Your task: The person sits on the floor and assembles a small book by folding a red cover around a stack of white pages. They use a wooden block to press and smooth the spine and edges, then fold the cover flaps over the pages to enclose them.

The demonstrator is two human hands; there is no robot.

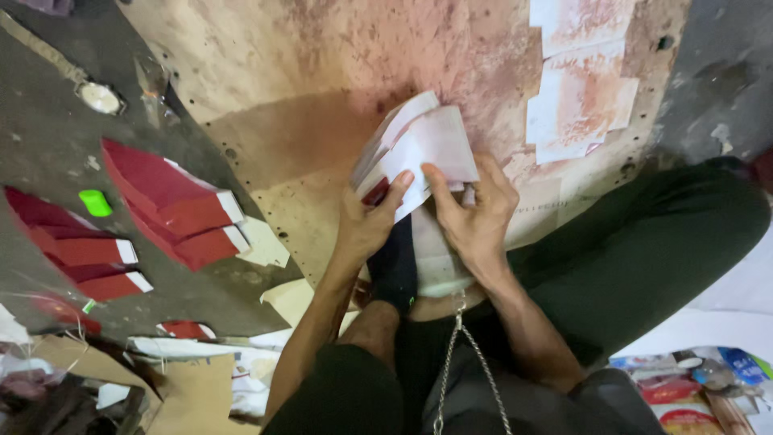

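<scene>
My left hand [366,221] and my right hand [477,211] together grip a stack of pale pink and white paper sheets [419,145], held fanned above a stained brown board [322,64]. My left thumb presses the stack's lower left edge. The thumb of my right hand lies across its front, and the other fingers are behind it. I sit cross-legged in dark trousers, one dark-socked foot [394,270] just below the stack. A metal chain [455,354] hangs down in front of me.
Folded red and white paper pieces lie in two piles [181,209] [80,250] on the grey floor at left. A small green object [95,202] and a wristwatch [97,95] lie nearby. More pale sheets [576,89] rest on the board's right. Cardboard scraps [185,387] and packets [692,395] clutter the bottom corners.
</scene>
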